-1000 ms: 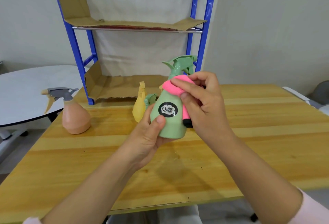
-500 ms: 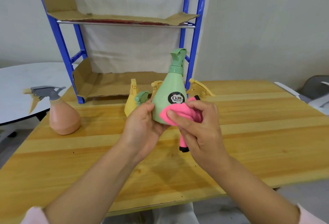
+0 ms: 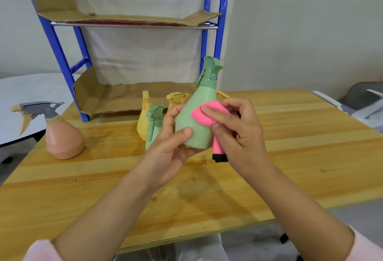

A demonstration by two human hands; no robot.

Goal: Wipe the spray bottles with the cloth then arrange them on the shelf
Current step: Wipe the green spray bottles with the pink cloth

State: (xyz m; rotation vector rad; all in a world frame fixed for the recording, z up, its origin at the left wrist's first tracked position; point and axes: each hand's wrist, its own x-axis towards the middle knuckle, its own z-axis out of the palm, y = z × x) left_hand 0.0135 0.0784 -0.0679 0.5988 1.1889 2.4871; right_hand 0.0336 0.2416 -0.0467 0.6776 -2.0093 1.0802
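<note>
My left hand [image 3: 172, 146] grips the base of a green spray bottle [image 3: 198, 115], held upright above the wooden table [image 3: 290, 157]. My right hand [image 3: 238, 134] presses a pink cloth [image 3: 204, 115] against the bottle's right side; the cloth's black-edged end hangs below my fingers. Behind my hands stand a smaller green bottle [image 3: 154, 125] and two yellow bottles [image 3: 145, 119], partly hidden. A peach bottle [image 3: 62, 136] with a grey trigger stands at the left. The blue shelf [image 3: 209, 22] with cardboard liners rises behind.
A white round table [image 3: 24, 99] sits to the left of the wooden table. A grey chair [image 3: 364, 103] stands at the far right. The lower shelf's cardboard [image 3: 124, 99] lies level with the table's back edge.
The green bottle has turned in my left hand so its black label no longer faces me. My right hand has slid the pink cloth up to the bottle's right side.
</note>
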